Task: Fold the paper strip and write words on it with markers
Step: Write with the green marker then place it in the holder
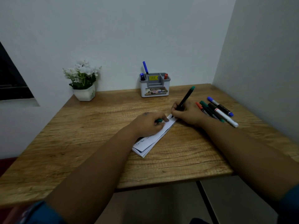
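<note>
A folded white paper strip [151, 143] lies diagonally on the wooden table [97, 126], with handwriting along its near end. My left hand [147, 122] presses down on the strip's middle and curls around a green marker cap [158, 120]. My right hand [187, 113] grips a black marker with a green end [187, 96], its tip touching the far end of the strip.
Several loose markers [218, 111] lie to the right of my right hand. A grey and white pen holder [155, 85] with blue and red pens stands at the back. A white flower pot [84, 92] sits back left. Walls close in behind and at right.
</note>
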